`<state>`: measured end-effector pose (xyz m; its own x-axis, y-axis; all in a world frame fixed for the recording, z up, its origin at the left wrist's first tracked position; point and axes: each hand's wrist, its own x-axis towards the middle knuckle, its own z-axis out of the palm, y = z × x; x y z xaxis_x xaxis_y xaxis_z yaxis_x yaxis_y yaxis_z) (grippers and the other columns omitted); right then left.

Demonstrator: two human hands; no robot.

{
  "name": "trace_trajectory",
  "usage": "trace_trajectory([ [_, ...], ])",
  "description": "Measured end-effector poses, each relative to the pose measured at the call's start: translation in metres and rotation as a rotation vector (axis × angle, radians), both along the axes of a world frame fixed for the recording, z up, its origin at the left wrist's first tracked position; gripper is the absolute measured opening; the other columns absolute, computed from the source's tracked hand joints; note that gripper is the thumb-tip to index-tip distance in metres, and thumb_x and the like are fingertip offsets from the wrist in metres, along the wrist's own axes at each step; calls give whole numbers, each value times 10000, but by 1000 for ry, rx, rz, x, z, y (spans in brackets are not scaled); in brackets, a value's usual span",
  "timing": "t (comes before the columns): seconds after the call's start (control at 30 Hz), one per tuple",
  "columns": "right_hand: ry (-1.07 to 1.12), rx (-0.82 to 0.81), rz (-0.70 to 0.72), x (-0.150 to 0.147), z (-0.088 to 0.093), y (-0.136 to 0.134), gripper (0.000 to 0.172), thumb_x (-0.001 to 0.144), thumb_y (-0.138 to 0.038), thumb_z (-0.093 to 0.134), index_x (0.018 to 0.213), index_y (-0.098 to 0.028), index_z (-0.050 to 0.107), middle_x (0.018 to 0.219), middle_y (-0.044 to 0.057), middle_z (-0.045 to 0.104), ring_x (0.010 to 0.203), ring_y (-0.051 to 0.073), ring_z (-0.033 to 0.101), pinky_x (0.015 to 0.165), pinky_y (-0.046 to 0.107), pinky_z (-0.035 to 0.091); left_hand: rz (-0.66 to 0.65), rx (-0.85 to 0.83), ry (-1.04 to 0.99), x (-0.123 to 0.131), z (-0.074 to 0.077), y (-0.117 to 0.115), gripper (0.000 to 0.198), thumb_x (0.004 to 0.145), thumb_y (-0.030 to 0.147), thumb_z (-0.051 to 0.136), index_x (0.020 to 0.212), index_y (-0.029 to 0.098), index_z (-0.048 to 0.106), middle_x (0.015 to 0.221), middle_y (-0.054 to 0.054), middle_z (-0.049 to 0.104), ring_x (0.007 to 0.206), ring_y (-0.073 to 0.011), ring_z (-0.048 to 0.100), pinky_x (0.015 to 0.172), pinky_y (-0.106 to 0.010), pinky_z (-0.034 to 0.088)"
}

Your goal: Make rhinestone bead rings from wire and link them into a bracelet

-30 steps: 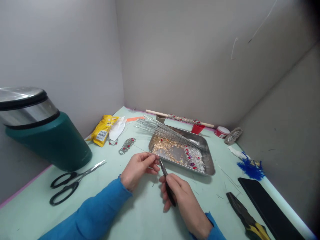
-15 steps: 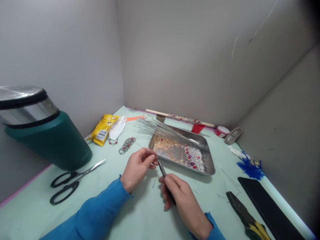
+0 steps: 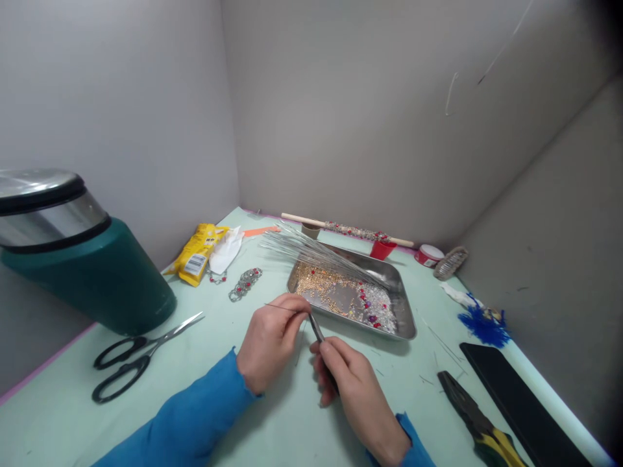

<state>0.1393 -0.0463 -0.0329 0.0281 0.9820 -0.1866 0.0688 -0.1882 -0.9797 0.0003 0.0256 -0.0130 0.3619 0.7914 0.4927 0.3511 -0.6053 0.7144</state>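
Observation:
Between the fingertips of my left hand (image 3: 272, 337) a thin wire (image 3: 277, 307) is pinched; one end sticks out to the left over the knuckles and another part hangs below. My right hand (image 3: 357, 389) is wrapped round slim dark pliers (image 3: 316, 327), whose tip meets the left fingertips. What sits right at the tip is hidden by the fingers. Just beyond both hands lies a metal tray (image 3: 411, 314) with gold beads (image 3: 318, 285), clear beads (image 3: 384, 314) and a few red and purple ones. A bundle of straight wires (image 3: 321, 253) rests across its far side.
Scissors (image 3: 146, 357) lie open at the left beside a large green flask (image 3: 117, 279). Beaded wire pieces (image 3: 246, 284) and a yellow packet (image 3: 199, 253) are behind. At the right are yellow-handled pliers (image 3: 472, 415), a black slab (image 3: 520, 402) and blue fringe (image 3: 484, 324). A beaded stick (image 3: 355, 230) lies at the back.
My left hand has turned over, knuckles up, and the wire end now points left across it. My right hand and the pliers stay nearly where they were. The view has shifted slightly.

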Motion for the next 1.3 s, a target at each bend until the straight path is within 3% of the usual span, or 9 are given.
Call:
trace_trajectory([
  [0.27,-56,27,-18,-1,1,-2,339,906,-406,370,887,-148,590,612,-23,457,512,102,441,433,212,407,-37,132,30,0,1,-3,201,863,135,447,918,163,638,959,-79,644,928,-159,591,847,-255,449],
  [0.5,-71,32,-30,-3,-3,-3,345,900,-422,366,898,-155,586,607,-29,454,504,106,444,409,206,391,-37,99,-8,1,-3,1,175,849,149,489,935,158,640,927,-63,660,901,-152,599,827,-251,458],
  [0.67,-108,22,23,3,3,-3,358,902,-403,356,834,-157,607,635,1,573,537,120,529,499,223,399,-43,49,25,-1,-5,4,176,843,176,502,903,172,668,886,-45,691,851,-153,625,801,-247,463],
  [0.83,-488,36,58,18,13,-12,416,886,-389,375,601,-174,588,586,6,595,583,147,533,548,241,352,58,-234,-82,-3,1,7,153,820,251,526,829,174,657,837,-55,687,784,-187,629,743,-292,472],
  [0.97,-796,130,13,25,10,-21,392,876,-354,408,539,-189,523,614,12,574,678,174,527,627,260,345,-91,-658,-437,-5,7,10,159,785,304,572,800,148,595,816,-78,674,762,-200,635,745,-334,495],
  [1.03,-887,135,2,27,7,-24,354,877,-324,415,573,-191,538,674,26,592,728,189,535,661,272,347,-152,-792,-575,-5,9,10,179,768,307,603,817,136,578,842,-83,666,764,-193,634,772,-350,493],
  [1.17,-984,152,-41,25,2,-28,276,876,-277,425,656,-195,570,750,42,603,795,209,541,705,289,355,-222,-885,-693,-6,13,5,175,775,284,612,827,121,575,875,-84,648,768,-171,618,805,-348,477],
  [1.3,-1021,171,-49,21,4,-33,165,845,-234,470,730,-191,579,815,61,601,836,225,546,720,297,375,-264,-882,-684,-5,13,3,161,792,278,599,827,121,585,869,-80,638,762,-169,607,803,-356,472],
])
